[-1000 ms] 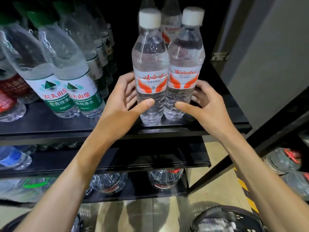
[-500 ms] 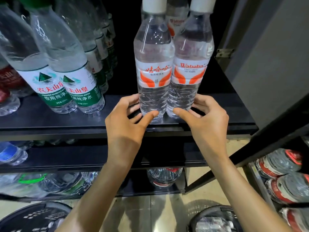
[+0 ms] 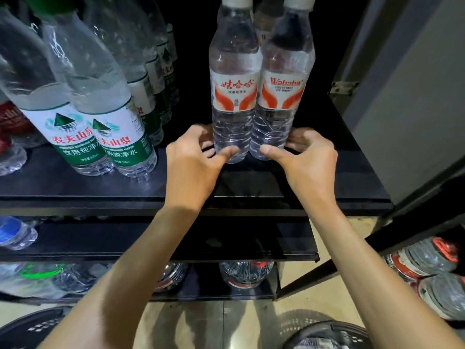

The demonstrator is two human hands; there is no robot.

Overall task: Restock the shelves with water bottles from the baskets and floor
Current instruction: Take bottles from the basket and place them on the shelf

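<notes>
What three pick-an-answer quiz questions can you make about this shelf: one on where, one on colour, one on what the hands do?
1. Where do the left red-label bottle and the right red-label bottle stand?
A. in a sink
B. on the black shelf
C. on a chair

2. What colour is the bottom band on the green-label bottles at front left?
A. blue
B. yellow
C. green

3. What are the left hand and the right hand doing?
A. pinching the bottles near their bases
B. hanging empty
C. clapping together

Answers:
1 B: both stand upright on the dark board.
2 C: the bands under the red writing are green.
3 A: each thumb presses a bottle's front, with the fingers curled round its side.
</notes>
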